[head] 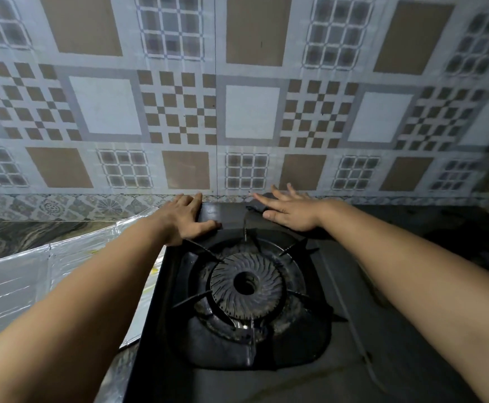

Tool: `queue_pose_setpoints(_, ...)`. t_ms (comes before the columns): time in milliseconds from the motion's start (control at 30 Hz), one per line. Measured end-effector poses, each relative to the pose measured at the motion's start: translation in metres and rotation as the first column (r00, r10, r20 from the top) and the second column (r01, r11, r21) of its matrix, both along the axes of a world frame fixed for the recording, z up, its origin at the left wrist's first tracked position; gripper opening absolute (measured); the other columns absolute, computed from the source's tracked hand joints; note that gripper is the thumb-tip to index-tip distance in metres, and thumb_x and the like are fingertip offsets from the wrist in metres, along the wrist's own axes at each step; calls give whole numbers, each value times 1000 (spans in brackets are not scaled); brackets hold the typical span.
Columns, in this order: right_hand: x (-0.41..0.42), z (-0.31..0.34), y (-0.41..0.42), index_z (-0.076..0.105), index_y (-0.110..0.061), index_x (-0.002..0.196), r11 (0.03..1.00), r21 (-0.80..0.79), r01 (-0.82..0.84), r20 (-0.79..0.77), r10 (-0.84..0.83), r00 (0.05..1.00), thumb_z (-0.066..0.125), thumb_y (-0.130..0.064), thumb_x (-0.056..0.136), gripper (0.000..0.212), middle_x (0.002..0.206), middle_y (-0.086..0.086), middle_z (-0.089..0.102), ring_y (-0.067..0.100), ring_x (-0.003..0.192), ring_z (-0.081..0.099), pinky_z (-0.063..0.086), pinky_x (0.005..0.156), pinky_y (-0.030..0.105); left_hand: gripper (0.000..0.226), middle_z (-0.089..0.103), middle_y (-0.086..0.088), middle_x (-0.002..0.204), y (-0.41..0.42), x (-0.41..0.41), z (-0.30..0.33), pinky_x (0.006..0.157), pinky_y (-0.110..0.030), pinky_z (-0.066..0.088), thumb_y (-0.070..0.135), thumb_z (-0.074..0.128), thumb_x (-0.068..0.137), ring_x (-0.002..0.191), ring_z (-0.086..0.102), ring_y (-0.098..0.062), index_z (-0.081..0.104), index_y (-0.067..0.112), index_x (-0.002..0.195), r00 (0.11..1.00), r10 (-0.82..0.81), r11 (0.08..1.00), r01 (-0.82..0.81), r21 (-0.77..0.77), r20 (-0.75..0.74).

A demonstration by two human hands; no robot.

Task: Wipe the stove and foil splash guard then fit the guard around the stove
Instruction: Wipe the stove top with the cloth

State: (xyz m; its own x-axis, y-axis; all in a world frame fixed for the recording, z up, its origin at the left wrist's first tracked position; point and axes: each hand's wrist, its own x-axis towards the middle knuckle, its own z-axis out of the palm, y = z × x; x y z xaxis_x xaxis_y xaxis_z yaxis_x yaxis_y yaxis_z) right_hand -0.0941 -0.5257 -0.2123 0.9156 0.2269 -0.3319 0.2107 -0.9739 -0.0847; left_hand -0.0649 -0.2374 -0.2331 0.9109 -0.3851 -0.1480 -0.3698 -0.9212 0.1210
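A black single-burner gas stove (339,301) fills the lower middle, its round burner (246,286) ringed by pan-support prongs. My left hand (188,216) grips the stove's back left corner, fingers over the rear edge and thumb on top. My right hand (289,212) lies flat with fingers spread on the stove's back edge, resting on a dark cloth (256,205) that shows under the fingertips. The foil splash guard (13,286) lies flat on the counter to the left of the stove, partly hidden by my left forearm.
A patterned tiled wall (237,112) rises right behind the stove. The marbled counter (10,237) runs to the left under the foil. To the right the counter is dark and hard to make out. A thin cord (353,324) crosses the stove's right side.
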Motion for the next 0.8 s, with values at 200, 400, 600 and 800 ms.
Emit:
queue_pose_setpoints(200,-22,-3,-37,-9,-60,144,983,5,183,51,-183,982,13,-68,95,55,160,-9,-22,32,145,-25,-12,115,56,140,27,-17,158,-3,0,6,119,-48,20,101,7,48,145,26,-33,12,13,157,1000,-12,997,11,73,14)
queue_pose_setpoints(400,-52,-9,-79,-1,-51,150,912,74,403,149,-410,900,13,-61,99,54,162,-7,-18,30,147,-21,-10,117,55,138,15,-13,164,-7,6,-3,123,-45,10,97,6,48,152,9,-29,12,14,158,998,30,998,-33,58,49)
queue_pose_setpoints(600,-67,-7,-124,-1,-38,155,840,75,537,154,-542,826,11,-55,102,57,163,-3,-15,30,149,-16,-7,119,51,144,16,-11,165,-5,13,-12,123,-43,11,102,5,43,152,7,-30,12,16,158,997,50,998,-51,27,54)
queue_pose_setpoints(800,-64,-8,-168,-4,-26,156,756,60,652,144,-653,744,11,-51,103,61,163,7,-16,32,149,-11,-3,120,50,135,17,-13,164,-6,11,-14,121,-39,10,94,13,50,152,8,-31,14,13,158,997,55,998,-54,-10,59)
